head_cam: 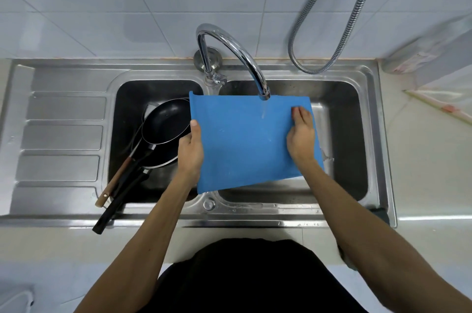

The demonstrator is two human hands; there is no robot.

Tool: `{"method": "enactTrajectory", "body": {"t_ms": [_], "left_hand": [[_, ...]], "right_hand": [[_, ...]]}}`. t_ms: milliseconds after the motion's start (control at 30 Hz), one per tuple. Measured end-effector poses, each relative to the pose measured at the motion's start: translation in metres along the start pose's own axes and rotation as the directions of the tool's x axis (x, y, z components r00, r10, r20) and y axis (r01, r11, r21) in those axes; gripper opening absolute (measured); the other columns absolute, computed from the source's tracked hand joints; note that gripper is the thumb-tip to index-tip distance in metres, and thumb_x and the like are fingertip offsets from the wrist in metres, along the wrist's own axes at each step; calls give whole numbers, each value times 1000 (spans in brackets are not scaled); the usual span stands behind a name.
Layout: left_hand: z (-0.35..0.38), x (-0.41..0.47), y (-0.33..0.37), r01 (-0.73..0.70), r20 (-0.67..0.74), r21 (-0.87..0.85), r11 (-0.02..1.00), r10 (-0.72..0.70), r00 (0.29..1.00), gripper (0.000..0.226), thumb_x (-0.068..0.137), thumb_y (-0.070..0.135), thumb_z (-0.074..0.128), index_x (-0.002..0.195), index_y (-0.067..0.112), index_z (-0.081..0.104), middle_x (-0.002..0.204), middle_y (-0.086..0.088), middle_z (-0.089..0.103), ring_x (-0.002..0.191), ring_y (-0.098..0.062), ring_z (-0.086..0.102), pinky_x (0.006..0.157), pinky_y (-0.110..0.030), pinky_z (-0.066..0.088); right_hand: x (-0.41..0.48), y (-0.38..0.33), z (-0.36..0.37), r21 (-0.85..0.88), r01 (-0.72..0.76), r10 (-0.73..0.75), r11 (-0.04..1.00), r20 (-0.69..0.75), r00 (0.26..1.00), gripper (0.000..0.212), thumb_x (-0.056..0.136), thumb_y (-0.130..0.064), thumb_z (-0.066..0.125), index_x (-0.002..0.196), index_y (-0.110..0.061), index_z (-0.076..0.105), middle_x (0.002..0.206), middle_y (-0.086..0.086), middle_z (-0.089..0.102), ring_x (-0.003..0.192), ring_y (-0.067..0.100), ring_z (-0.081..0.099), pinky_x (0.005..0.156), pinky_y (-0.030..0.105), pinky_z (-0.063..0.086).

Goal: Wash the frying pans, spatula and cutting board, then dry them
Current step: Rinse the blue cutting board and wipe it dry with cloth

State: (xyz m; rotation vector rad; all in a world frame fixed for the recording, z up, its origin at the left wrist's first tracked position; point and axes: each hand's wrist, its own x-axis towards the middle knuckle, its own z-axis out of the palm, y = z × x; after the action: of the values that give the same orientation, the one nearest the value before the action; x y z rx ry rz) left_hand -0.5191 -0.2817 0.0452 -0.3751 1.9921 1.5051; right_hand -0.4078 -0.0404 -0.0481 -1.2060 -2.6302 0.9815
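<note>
A blue cutting board [245,144] is held over the right sink basin [342,139], tilted toward me. Water runs from the chrome faucet [245,57] onto its upper right part. My left hand [191,149] grips the board's left edge, thumb on top. My right hand [301,134] lies flat on the board's right side with straight fingers. Two black frying pans [166,126] are stacked in the left basin [127,98], their black handles [117,202] sticking out over the front rim. A wooden-handled spatula [112,185] lies beside them.
A ribbed steel draining board [61,139] lies left of the basins. A metal shower hose [332,31] hangs at the back right against the tiled wall. A pale counter [429,159] with a plastic-wrapped thing [434,52] is to the right.
</note>
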Motion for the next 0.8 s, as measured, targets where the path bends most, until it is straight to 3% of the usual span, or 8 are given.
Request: {"method": "enactTrajectory", "body": {"t_ms": [133,233,333,400,467,567,667,800], "left_hand": [[12,0,0,-10,-4,-25,1000,10,1000,57,103,57,39,85,16,73,85,1,78,83,-17,75,78,-38,60],[30,3,5,-30,-32,20,999,31,999,58,101,61,39,83,14,69,81,2,72,76,-14,67,74,-33,55],[42,9,8,-83,-28,69,994,85,996,49,104,56,37,89,22,70,93,4,74,91,-14,70,88,-32,55],[45,13,12,-66,-5,55,996,67,998,62,98,67,37,88,17,71,93,2,76,91,-17,72,87,-35,56],[41,16,13,-52,6,94,994,52,999,80,86,83,35,81,9,65,80,-1,69,76,-20,66,74,-36,52],[35,12,12,-50,36,102,994,46,998,82,95,72,35,81,-5,59,75,-6,59,69,-20,55,65,-35,44],[31,6,5,-55,53,105,993,50,997,79,83,83,35,80,8,60,77,-6,58,72,-19,54,67,-36,43],[38,-4,1,-39,24,107,993,37,999,62,89,77,35,88,19,57,82,-5,59,76,-18,55,70,-40,48]], "right_hand": [[17,-76,18,-28,211,-209,977,77,975,58,97,-18,30,149,6,38,153,30,38,145,51,27,122,57,22],[-9,-118,32,-44,409,-400,911,131,907,62,101,-30,29,157,-4,29,159,21,34,149,41,24,122,54,12],[-58,-116,32,-10,500,-489,866,190,851,62,104,-31,32,161,-12,17,169,10,10,156,31,2,126,51,7],[-90,-89,24,-25,535,-515,845,234,825,63,104,-31,33,162,-15,12,170,4,3,157,27,-4,126,51,6],[-109,-47,12,-87,512,-479,854,252,841,64,105,-34,32,162,-18,10,170,1,0,157,27,-3,125,54,7],[-88,4,-9,-165,221,-190,961,186,964,66,103,-41,25,161,-14,14,169,9,10,154,38,10,122,61,14],[-32,6,-17,-156,-57,77,986,127,989,74,97,-46,16,158,-3,22,164,20,23,149,48,19,120,62,15],[16,-48,10,-149,141,-119,979,151,981,73,97,-39,20,152,10,27,159,31,26,148,52,19,121,62,17]]}}
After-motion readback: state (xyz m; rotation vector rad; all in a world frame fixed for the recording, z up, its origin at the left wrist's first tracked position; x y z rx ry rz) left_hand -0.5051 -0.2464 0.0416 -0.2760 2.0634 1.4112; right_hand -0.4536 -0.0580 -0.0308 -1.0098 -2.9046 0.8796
